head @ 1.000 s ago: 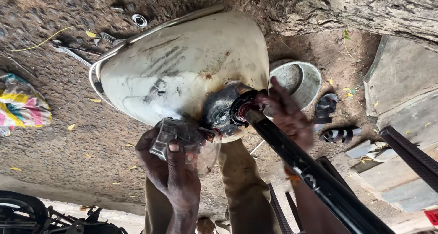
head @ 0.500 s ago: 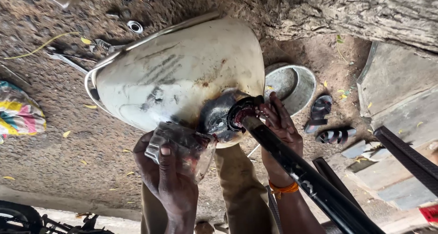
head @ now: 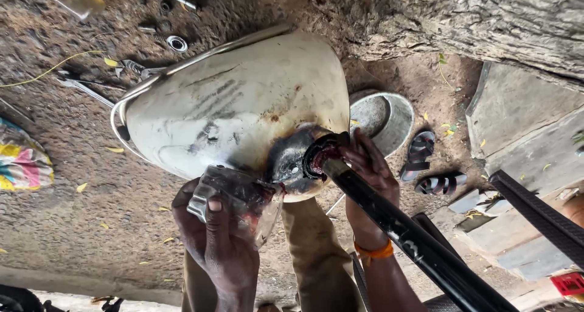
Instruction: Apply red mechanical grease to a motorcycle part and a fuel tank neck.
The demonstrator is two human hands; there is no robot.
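Left hand (head: 222,245) grips clear plastic cup (head: 240,199), holds it under dirty hub (head: 292,163) at low end of big white tank (head: 237,105). Right hand (head: 368,166) wraps black tube (head: 420,245) where it meets hub. Step: maybe catching drips. Cup must stay level, tube steady. Metal bowl (head: 383,114) on dirt ground (head: 73,184)
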